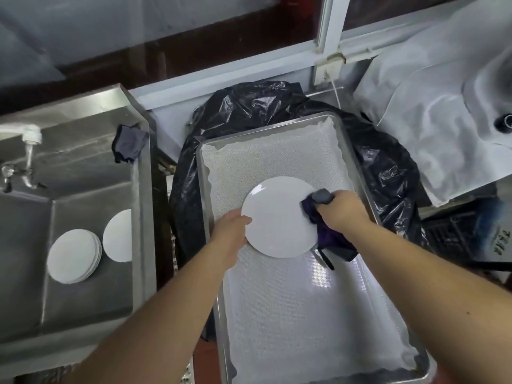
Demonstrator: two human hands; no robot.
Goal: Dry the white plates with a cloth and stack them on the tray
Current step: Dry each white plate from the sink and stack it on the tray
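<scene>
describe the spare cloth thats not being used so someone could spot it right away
Start at the steel sink on the left, with white plates in its basin. On its far right rim hangs a small dark cloth. Unlike the purple cloth gripped by the right hand, no hand touches it.

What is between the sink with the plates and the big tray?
In the head view, a dark gap and a black plastic bag lie between the sink and the tray.

Hands (231, 231) hold a plate (277, 217) and cloth (321, 217) over the tray (357, 167).
</scene>
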